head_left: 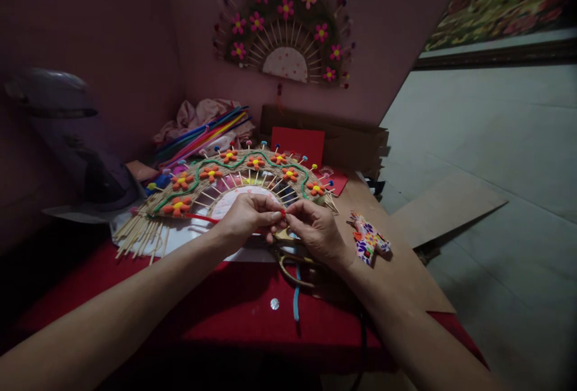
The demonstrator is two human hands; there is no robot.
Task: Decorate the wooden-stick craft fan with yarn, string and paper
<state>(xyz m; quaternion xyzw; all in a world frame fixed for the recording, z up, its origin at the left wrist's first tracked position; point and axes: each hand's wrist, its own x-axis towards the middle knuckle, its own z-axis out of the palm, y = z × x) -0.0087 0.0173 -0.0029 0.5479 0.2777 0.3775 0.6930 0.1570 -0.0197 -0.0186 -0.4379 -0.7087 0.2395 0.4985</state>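
Red tablecloth (234,301) across lower frame. Left hand (249,218) and right hand (318,233) meet at center, fingertips pinching red pipe cleaner (283,213); likely light, soft, bendy; best gripped near tip.

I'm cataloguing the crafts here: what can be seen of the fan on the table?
The fan is a half-round tan band, cord-like in look, with thin pale sticks radiating from a whitish centre. It bears orange flowers, yellow-middled, a wavy green strand and coloured balls. It lies partly on white sheeting, the left hand hiding part.
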